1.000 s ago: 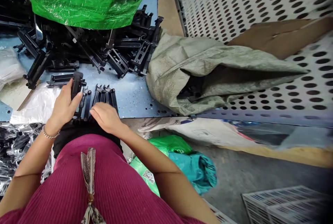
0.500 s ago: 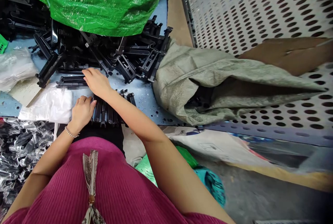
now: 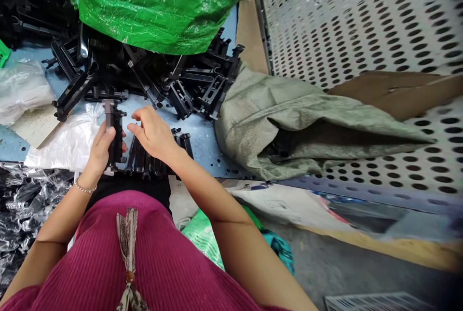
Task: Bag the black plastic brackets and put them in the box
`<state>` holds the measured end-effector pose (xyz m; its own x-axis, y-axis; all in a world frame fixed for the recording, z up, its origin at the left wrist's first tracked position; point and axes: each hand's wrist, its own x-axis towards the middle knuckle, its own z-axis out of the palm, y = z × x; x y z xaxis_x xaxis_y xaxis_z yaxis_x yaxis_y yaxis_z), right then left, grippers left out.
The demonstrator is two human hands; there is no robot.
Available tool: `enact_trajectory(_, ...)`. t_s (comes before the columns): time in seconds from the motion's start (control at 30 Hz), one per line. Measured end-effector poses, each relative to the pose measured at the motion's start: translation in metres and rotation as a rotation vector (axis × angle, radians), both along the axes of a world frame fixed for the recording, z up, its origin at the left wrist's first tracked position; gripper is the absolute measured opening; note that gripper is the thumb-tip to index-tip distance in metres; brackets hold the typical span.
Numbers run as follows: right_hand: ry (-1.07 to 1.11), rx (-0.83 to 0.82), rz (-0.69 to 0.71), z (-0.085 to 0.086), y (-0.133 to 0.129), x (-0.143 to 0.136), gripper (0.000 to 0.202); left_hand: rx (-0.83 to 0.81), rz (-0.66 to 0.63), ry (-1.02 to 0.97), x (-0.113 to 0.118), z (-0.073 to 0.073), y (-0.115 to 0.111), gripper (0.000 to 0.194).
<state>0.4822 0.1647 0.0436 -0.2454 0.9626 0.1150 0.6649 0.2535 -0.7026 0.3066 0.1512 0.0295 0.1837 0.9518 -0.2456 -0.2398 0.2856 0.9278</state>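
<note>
My left hand is wrapped round a long black plastic part with small side lugs, held upright near the table's front edge. It may be more than one piece; I cannot tell. Just to its right hovers my right hand, fingers curled apart and nothing between them. Beneath and beside that hand lies a row of similar black parts at the table edge, partly covered by the forearm. Clear plastic bags lie left of my left hand.
A loose heap of black parts spills from under a green plastic sack. To the right, a grey-green woven sack lies open against a perforated metal panel. Plastic-wrapped black items are at lower left.
My left hand has lifted a black part upright from the table. My right hand has come away from the black pieces by the heap and moved right, with its fingers apart.
</note>
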Motion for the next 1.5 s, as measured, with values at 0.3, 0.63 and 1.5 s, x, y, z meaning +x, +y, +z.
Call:
enact_trajectory(0.3,0.053,-0.128,0.109,-0.004,-0.017,-0.008,0.052,-0.042,0.042,0.16,-0.002,-0.002,-0.01,0.048)
enact_trajectory(0.63,-0.297,-0.04,-0.018,-0.033,-0.08,0.015,0.038,0.11,0.008,0.416,0.001,-0.028,-0.005,0.049)
enact_trajectory(1.5,1.146,-0.787,-0.146,-0.029,-0.076,-0.024,0.037,0.384,0.157,0.987,-0.101,-0.043,-0.048,0.023)
